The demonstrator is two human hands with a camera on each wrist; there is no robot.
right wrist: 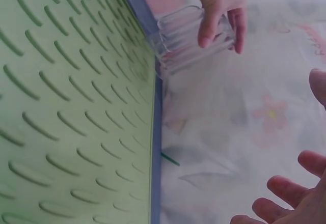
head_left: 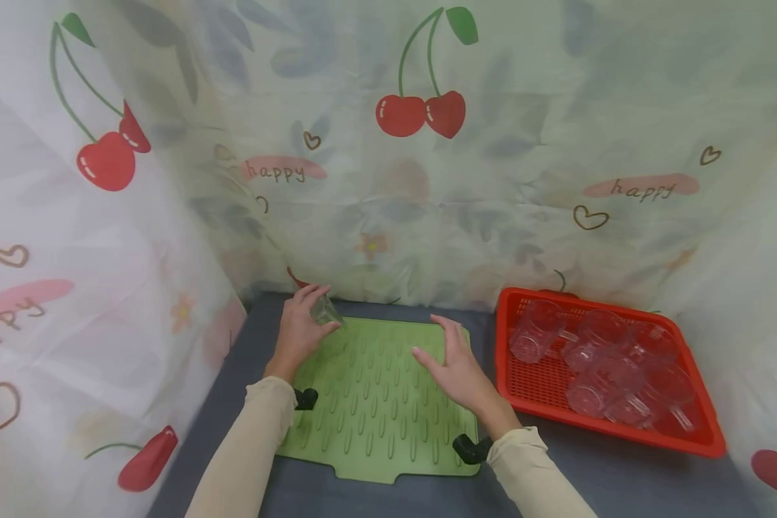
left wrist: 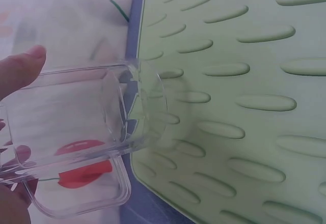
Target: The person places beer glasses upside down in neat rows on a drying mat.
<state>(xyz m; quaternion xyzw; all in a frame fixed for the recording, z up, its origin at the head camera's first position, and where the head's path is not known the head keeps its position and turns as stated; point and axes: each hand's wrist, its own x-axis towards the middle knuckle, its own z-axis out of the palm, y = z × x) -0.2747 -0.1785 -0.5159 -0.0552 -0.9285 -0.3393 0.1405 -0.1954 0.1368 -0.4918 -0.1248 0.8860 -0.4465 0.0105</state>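
My left hand (head_left: 300, 329) grips a clear mug (head_left: 326, 311) at the far left corner of the green drying mat (head_left: 375, 403). In the left wrist view, fingers and thumb hold one end of the mug (left wrist: 66, 117), while its other end is right at the ridged mat surface (left wrist: 270, 102). The handle (left wrist: 122, 183) sticks out to one side. From the right wrist view, the left hand (right wrist: 219, 5) reaches over the same mug (right wrist: 188, 40). My right hand (head_left: 460, 370) hovers above the right part of the mat, fingers spread and holding nothing.
A red plastic basket (head_left: 501, 352) stands to the right of the mat, with several clear mugs (head_left: 598, 381) lying in it. Both sit on a dark grey tabletop (head_left: 214, 403). Printed curtains (head_left: 388, 194) close off the back and both sides.
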